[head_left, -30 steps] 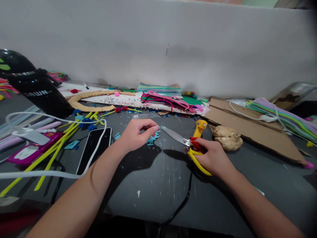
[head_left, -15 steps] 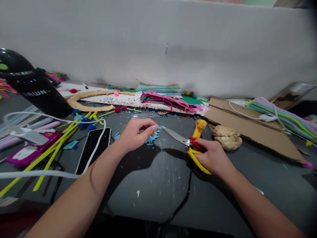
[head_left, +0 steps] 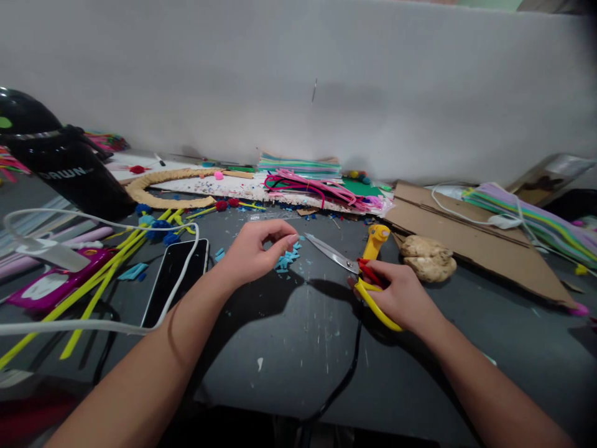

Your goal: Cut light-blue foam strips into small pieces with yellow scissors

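The grip of the right hand (head_left: 402,294) is closed around steel-bladed scissors (head_left: 334,254) with red and yellow handles, right of centre. At centre, the left hand (head_left: 255,250) is pinched shut, any contents too small to tell. Light-blue scraps (head_left: 286,260) are scattered beneath on the grey counter (head_left: 298,348).

Relative to the earlier frames, the blade tips of the scissors (head_left: 332,253) have shifted slightly upward and away from the left hand (head_left: 256,250).
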`<state>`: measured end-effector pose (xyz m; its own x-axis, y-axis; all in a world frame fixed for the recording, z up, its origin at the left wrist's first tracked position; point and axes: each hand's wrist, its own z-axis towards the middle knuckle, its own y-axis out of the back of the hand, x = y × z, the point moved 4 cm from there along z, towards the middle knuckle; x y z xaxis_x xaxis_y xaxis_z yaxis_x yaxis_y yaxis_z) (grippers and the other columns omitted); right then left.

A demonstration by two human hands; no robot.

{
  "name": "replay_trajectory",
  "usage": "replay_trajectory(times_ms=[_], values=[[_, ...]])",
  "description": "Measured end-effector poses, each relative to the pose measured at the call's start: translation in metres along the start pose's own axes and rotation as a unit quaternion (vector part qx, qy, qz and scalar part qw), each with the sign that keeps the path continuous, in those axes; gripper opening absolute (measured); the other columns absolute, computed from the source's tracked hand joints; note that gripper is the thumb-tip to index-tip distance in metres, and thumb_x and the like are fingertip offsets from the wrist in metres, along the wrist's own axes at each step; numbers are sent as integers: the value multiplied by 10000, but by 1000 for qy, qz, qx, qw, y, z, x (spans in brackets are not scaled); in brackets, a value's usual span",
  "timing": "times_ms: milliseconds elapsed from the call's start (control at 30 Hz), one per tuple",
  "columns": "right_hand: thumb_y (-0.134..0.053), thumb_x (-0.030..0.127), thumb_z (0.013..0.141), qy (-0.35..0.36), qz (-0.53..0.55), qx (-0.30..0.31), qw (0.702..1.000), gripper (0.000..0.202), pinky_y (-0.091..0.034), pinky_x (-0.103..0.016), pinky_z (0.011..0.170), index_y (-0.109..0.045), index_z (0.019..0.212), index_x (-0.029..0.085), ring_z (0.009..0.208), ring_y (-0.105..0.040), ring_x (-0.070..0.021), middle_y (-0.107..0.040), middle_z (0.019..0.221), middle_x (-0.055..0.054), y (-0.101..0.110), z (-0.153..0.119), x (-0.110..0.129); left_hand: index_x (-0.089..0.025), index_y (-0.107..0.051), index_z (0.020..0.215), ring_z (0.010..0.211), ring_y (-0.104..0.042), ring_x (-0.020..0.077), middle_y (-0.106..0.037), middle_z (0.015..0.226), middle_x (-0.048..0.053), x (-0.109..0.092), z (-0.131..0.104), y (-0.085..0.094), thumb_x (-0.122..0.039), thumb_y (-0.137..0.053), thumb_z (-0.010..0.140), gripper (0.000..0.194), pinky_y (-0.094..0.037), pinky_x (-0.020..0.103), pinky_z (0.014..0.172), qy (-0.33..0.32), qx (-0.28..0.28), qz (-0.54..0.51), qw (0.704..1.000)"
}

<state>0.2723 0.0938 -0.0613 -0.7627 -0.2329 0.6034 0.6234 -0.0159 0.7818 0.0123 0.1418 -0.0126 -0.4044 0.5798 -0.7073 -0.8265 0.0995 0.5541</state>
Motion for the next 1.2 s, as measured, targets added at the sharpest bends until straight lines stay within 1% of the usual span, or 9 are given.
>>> replay_trajectory(times_ms=[167, 400, 467, 633, 767, 900, 1200], values=[[-646, 334, 748, 0, -2, 8, 1000, 200, -290, -239, 536, -551, 674, 174, 592, -340, -112, -415, 606, 35, 0, 0, 0, -139, -686, 851, 582, -567, 94, -660, 667, 10, 1, -1, 1, -295, -604, 899, 183, -425, 199, 527, 2, -1, 7, 1000], [-621, 253, 723, 6, -21, 10, 1000, 135, -291, -242, 535, -548, 645, 171, 589, -357, -114, -430, 602, 30, 1, 1, 0, -140, -683, 844, 578, -573, 97, -661, 666, 8, 0, -1, 1, -297, -600, 895, 184, -433, 203, 526, 7, -1, 6, 1000], [-628, 271, 730, 2, -12, 10, 1000, 158, -295, -240, 532, -546, 640, 171, 588, -365, -116, -431, 600, 27, 1, 0, 1, -141, -684, 845, 582, -577, 96, -663, 671, 8, 0, -1, 0, -292, -604, 892, 177, -439, 200, 530, 10, 0, 4, 1000], [-666, 374, 740, -30, 52, 3, 998, 281, -295, -224, 503, -496, 632, 178, 582, -352, -109, -393, 606, 30, 4, 0, 4, -147, -688, 857, 589, -582, 95, -668, 686, 12, 1, -1, 1, -295, -609, 891, 172, -448, 197, 535, 11, -3, 3, 1000], [-675, 373, 734, -22, 44, 3, 999, 292, -276, -225, 504, -491, 621, 177, 583, -325, -105, -365, 599, 35, 3, 0, 4, -148, -691, 854, 590, -579, 93, -668, 686, 12, 2, -1, 1, -292, -610, 890, 169, -444, 197, 535, 9, -2, 9, 1000], [-672, 362, 733, -14, 28, 20, 999, 271, -273, -231, 511, -508, 626, 175, 583, -328, -106, -385, 590, 39, 1, 1, 3, -148, -693, 855, 603, -589, 101, -676, 697, 17, 1, -1, 1, -305, -614, 888, 179, -453, 205, 545, 11, -1, 8, 1000], [-643, 323, 736, 2, 1, 22, 1000, 243, -274, -237, 520, -486, 619, 180, 583, -327, -108, -383, 586, 39, 3, 1, 5, -148, -696, 859, 607, -591, 103, -682, 700, 17, -1, -1, 0, -305, -609, 890, 182, -454, 206, 550, 12, 1, 7, 1000]])
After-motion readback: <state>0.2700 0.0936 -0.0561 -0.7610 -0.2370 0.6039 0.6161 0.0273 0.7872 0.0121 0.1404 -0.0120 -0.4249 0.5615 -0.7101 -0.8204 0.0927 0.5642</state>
